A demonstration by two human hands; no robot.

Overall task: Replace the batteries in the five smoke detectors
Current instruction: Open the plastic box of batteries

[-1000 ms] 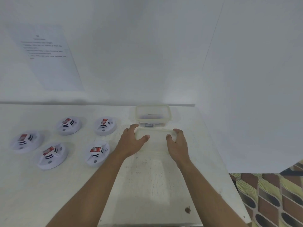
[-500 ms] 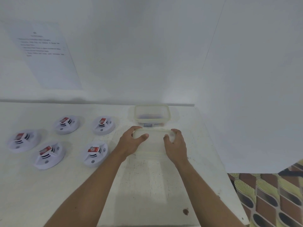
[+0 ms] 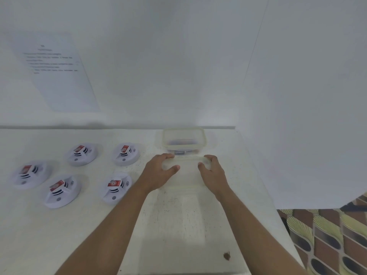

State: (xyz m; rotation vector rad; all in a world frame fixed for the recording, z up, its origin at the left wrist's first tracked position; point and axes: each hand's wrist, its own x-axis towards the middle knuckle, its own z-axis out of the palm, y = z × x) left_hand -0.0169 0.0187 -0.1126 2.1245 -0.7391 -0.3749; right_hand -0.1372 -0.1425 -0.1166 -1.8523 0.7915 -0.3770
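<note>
On the wall at far left I see a white printed sheet of paper (image 3: 53, 72), its text too blurred to read. Below it, on the left half of the white table (image 3: 178, 225), the five round white smoke detectors (image 3: 116, 188) lie flat and apart from one another, two at the back and three nearer the person. Each carries a red-labelled block (image 3: 114, 183) beside black slots. On the near right detector the block's long axis runs left to right. On the others it slants, and on the far-left one it points nearly away from the camera.

The left hand (image 3: 158, 173) grips the far left corner of a clear plastic lid (image 3: 187, 175), fingers curled over the edge and thumb on top. The right hand (image 3: 213, 171) grips the far right corner the same way. A second ago both hands sat looser at those corners. In the last half second I see almost no change.

The lid's longer side runs left to right, just in front of a clear rectangular plastic tub (image 3: 204, 138) at the table's back edge. The tub holds something dark I cannot make out. A brown spot (image 3: 226, 256) marks the table's near right, and patterned floor (image 3: 327, 241) shows beyond.
</note>
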